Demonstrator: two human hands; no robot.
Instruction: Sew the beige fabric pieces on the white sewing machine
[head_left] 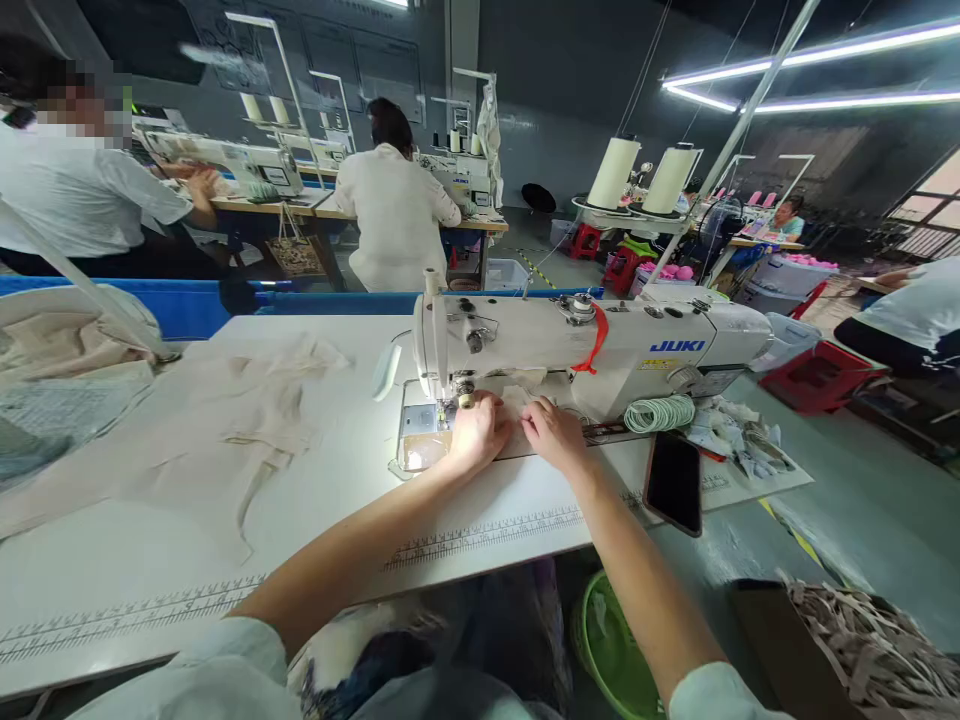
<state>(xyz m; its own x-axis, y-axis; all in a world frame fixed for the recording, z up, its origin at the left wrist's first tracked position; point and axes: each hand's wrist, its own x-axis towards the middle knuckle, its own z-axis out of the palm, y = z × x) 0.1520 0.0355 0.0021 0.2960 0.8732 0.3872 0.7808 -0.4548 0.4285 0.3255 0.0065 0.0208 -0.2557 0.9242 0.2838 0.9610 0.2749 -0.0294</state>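
A white JUKI sewing machine stands on the white table. Under its needle lies a small beige fabric piece. My left hand presses on this fabric just in front of the presser foot, fingers curled down on it. Close beside it on the right, my right hand also pinches and holds the fabric flat. Both hands touch the cloth under the machine arm.
Beige cut fabric pieces lie spread on the table's left. A black phone, a coil of pale cord and scraps sit to the right. A green bin stands below. Other people sew at tables behind.
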